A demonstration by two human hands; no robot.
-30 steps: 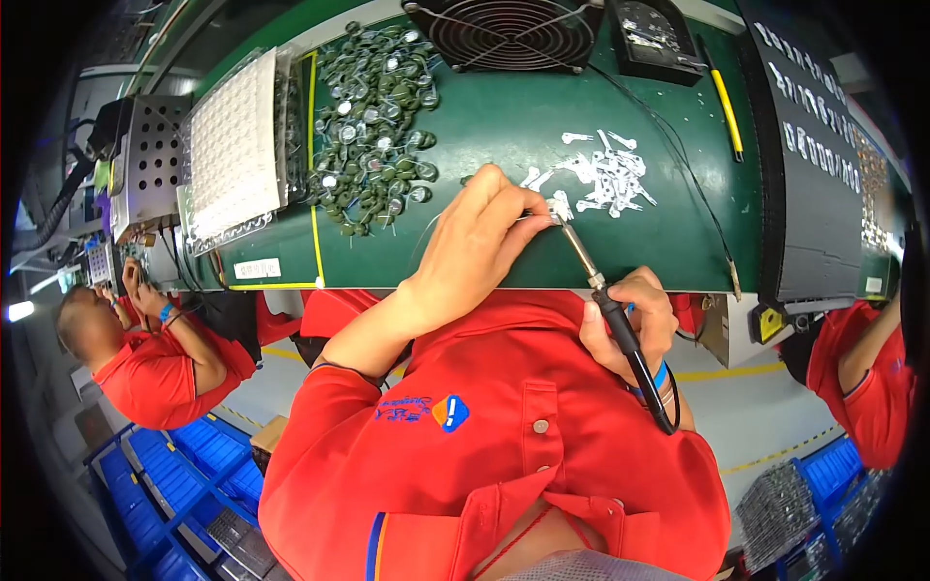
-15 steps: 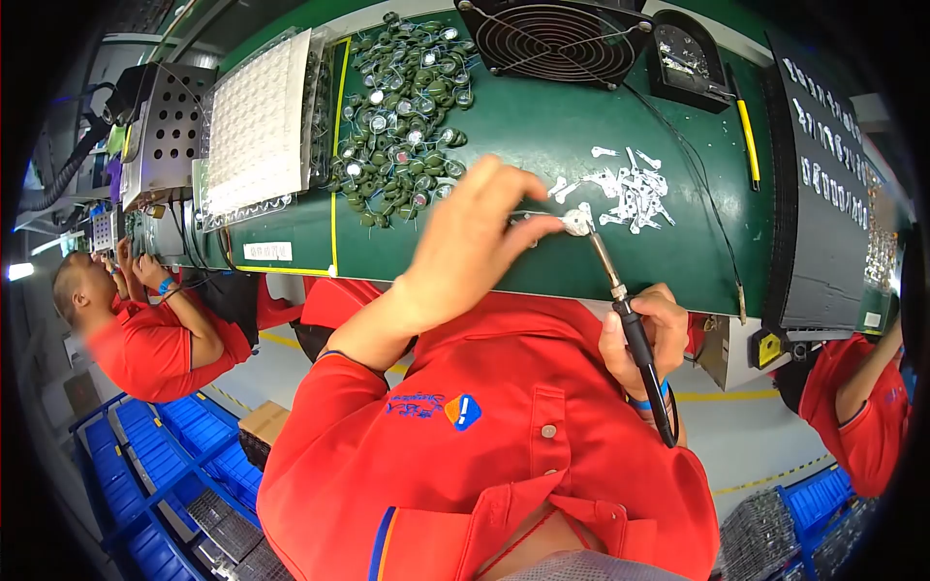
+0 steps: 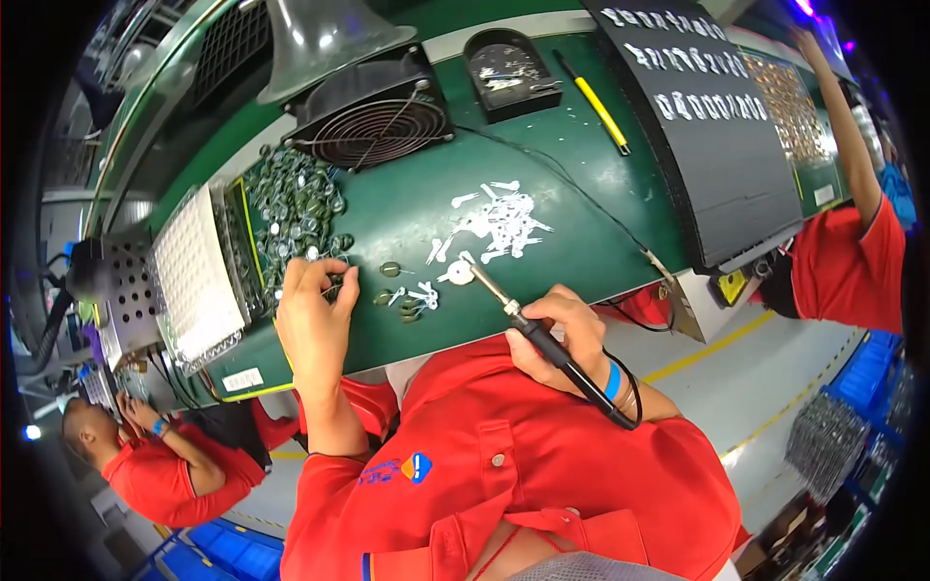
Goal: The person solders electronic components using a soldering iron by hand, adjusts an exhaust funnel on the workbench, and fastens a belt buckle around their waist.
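Note:
My left hand [image 3: 318, 315] is at the near edge of the pile of round green parts [image 3: 295, 208], thumb and forefinger pinched on what looks like one green part. In my right hand [image 3: 564, 339] is a black-handled soldering iron [image 3: 542, 341], its metal tip pointing up and left at a round white piece [image 3: 460, 272] on the green bench. A few green parts [image 3: 410, 308] and small white pieces [image 3: 424, 294] lie between my hands. Beyond the iron's tip is a heap of white pieces [image 3: 506, 225].
A black fan [image 3: 378, 131] and a black tray [image 3: 506, 77] stand at the back. White sheets [image 3: 199, 276] lie left. A yellow tool [image 3: 601, 114], a thin cable and a dark board [image 3: 722, 179] are to the right. Co-workers sit at left [image 3: 160, 474] and right [image 3: 843, 261].
The view has turned. My left hand has left the iron's tip and the white piece and reached left to the green parts. My right hand still holds the iron.

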